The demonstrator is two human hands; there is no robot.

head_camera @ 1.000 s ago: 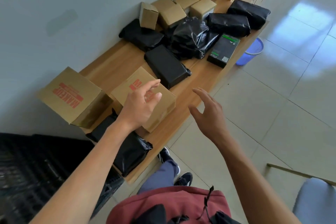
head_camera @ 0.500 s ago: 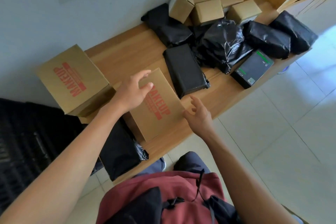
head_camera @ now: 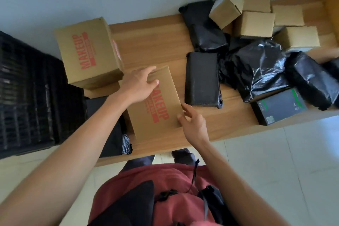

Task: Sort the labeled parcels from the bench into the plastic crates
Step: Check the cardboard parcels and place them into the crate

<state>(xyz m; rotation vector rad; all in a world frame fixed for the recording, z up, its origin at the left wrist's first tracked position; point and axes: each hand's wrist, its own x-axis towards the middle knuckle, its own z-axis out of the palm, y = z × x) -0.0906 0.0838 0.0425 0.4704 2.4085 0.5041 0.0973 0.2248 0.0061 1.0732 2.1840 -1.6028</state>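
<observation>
Both hands have come down onto the flat cardboard box [head_camera: 157, 104] printed MAKEUP in red, which a second ago they only hovered over. The left hand [head_camera: 138, 86] lies spread on the box's far-left corner, fingers straight and pressing the lid. The right hand [head_camera: 192, 122] touches the box's right edge with loosely bent fingers; whether it grips that edge I cannot tell. The box lies near the front edge of the bench [head_camera: 156, 42], toward its left end, and now shows its whole printed top, as the view has swung to look straight down.

Behind it, at the left rear corner, stands a taller MAKEUP carton [head_camera: 88, 53], matte brown and square-edged. Just right of the flat box lies a black wrapped parcel [head_camera: 201, 79], a smooth rectangular slab in taut film. Farther right a crumpled black bag [head_camera: 256, 68] shines with creases, and small plain cartons [head_camera: 254, 24] cluster along the rear edge. A dark grey box with green stripes [head_camera: 278, 106] sits at the front edge. Beyond the bench's left end stands a black plastic crate [head_camera: 27, 88] with ribbed lattice walls.
</observation>
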